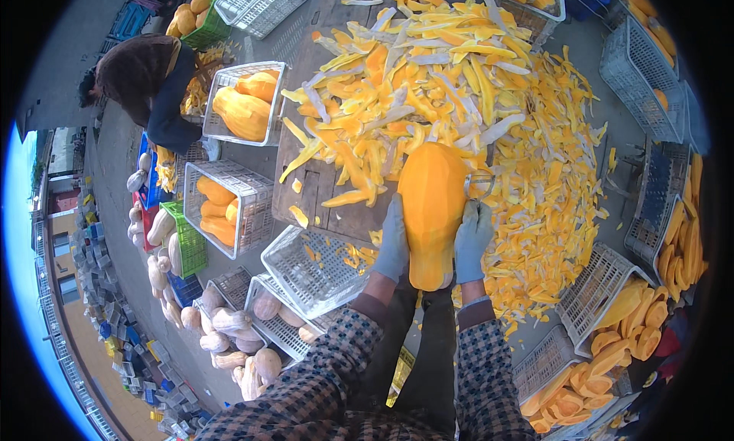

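A large peeled orange squash point(433, 212) stands lengthwise between my two gloved hands, its wide end pointing away from me and resting by a pile of peelings. Along its left side, my left hand point(393, 244) grips it, fingers pressed against the flesh. On its right side is my right hand point(473, 241), closed round a peeler point(480, 181); only the metal head shows beyond the fingers, close to the squash, and its handle is hidden. Long orange and pale peelings point(428, 82) heap over the wooden board point(336, 185) just beyond.
More peelings point(543, 235) cover the ground to the right. An almost bare crate point(317, 269) stands at left, near crates of peeled squash point(245, 112) and unpeeled squash point(229, 322). Crates with cut orange pieces point(627, 326) line the right. Another person point(145, 82) bends over at far left.
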Motion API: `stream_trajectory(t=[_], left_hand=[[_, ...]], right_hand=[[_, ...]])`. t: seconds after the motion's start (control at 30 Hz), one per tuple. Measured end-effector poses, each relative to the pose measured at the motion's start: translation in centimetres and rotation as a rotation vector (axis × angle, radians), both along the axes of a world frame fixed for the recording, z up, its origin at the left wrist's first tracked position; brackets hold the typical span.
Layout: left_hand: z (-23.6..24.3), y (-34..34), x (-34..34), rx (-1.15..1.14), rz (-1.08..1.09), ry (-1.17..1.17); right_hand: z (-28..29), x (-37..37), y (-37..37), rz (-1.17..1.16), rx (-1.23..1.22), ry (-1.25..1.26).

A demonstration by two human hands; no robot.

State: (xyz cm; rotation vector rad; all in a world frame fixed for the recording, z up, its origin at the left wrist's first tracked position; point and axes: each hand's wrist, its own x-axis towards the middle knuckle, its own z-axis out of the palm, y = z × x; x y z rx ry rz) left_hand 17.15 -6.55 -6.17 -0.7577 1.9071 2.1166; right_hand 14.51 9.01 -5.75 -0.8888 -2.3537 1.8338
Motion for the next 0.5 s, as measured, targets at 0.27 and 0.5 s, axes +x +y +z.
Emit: stream_trajectory(t=[0.27, 0.5], left_hand=[[1.5, 1.1, -4.3, -0.583, 0.082, 0.125], [1.8, -1.8, -8.1, -0.39, 0.094, 0.151]], right_hand=[[3.4, -2.3, 0.7, 0.36, 0.157, 0.231], [4.5, -2.3, -0.5, 0.293, -0.199, 0.0]])
